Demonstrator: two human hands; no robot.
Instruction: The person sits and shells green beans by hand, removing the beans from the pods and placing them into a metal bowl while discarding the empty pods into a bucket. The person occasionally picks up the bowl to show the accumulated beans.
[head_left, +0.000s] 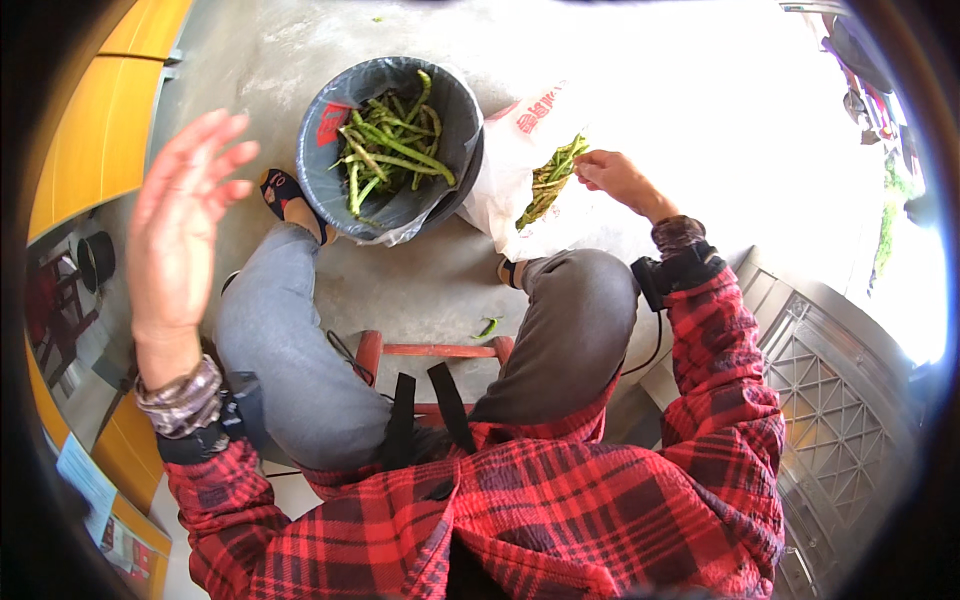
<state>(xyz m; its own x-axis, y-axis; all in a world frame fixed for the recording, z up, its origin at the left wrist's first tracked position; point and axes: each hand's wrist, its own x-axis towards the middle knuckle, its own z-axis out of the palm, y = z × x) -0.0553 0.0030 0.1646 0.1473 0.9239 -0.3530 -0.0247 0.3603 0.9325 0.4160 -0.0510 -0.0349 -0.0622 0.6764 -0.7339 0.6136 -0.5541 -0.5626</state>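
Note:
My left hand (184, 217) is raised at the left, palm up and holding nothing, with its fingers apart. On the right, my right hand (619, 180) reaches to a heap of green bean pods (553, 180) in a white plastic bag (499, 176) with red printing. Its bent fingertips meet the edge of this heap, and whether they pinch a pod cannot be made out. Left of the bag stands a dark round bucket (315, 180) with a clear plastic liner. Long green bean pods (394, 142), some with brown patches, lie loose inside it.
A small green pod (486, 328) lies on the concrete floor (420, 300) between my feet. Beneath me is a red wooden stool (435, 349). Yellow cabinets (105, 112) line the left side, and a patterned metal door (825, 405) stands at the right. Strong glare washes out the upper right.

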